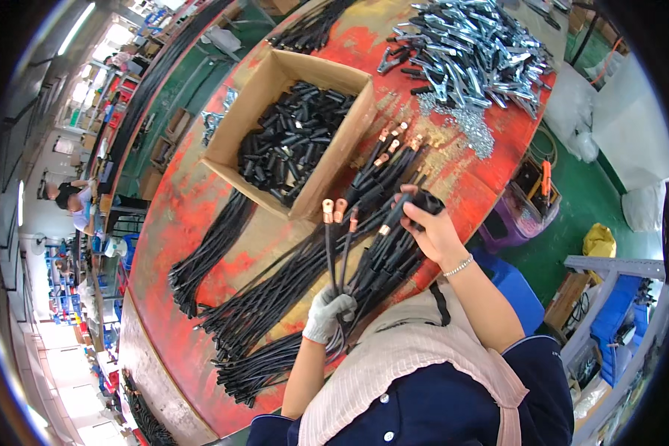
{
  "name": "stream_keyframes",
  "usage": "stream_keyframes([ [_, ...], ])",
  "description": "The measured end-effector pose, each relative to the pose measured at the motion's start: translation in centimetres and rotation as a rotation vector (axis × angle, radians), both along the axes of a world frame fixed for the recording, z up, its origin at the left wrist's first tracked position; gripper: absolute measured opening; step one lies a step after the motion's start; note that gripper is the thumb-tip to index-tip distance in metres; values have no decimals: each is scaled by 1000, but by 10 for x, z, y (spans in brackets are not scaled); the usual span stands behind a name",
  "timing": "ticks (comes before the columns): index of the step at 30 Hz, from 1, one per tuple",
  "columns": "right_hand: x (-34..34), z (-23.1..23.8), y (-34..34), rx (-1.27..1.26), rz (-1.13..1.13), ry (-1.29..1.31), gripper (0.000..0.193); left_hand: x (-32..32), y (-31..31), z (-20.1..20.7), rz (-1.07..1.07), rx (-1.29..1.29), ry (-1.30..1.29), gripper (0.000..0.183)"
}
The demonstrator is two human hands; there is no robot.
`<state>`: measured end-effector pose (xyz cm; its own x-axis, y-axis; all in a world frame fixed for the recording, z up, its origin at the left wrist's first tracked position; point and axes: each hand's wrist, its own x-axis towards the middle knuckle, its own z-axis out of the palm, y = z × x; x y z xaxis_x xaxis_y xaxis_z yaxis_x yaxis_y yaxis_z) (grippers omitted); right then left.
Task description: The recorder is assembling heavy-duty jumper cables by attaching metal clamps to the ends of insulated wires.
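Observation:
My left hand (325, 315), in a pale knitted glove, is closed around a few black cables (342, 256). Their upper ends stand up out of the fist and carry copper ring lugs (334, 211). To the right, my bare right hand (437, 230) curls its fingers around some black sleeves (428, 201); how many is hidden. Beneath and beyond both hands lies a thick bundle of black cables (282, 286), some ending in copper lugs (392, 141). Black sleeves cover parts of the cables near my right hand.
Past my hands, a cardboard box (325, 178) holds many black sleeves. A heap of metal clamps (476, 56) and small metal parts (464, 123) lies at the far right of the worn red table (178, 238). A purple basket (514, 223) stands right of the table; another person (80, 204) is far left.

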<state>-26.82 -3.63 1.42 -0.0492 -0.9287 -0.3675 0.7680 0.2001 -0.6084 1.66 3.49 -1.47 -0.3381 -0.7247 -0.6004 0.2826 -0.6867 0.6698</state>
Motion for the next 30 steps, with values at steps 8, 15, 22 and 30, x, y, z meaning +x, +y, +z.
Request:
stream_keyframes([
  [8, 56, -47, 64, -45, 214, 442, 48, -3, 1, 1, -199, -111, -181, 28],
  [15, 27, -58, 78, -142, 717, 1247, 60, -10, 7, -12, -135, -208, -357, 36],
  [22, -1, -25, 58, -100, 172, 438, 33, -14, 3, -11, -106, -193, -157, 25],
  [30, 4, 20, 15, 64, -85, 89, 39, 3, 0, 13, 5, -86, -228, 21],
])
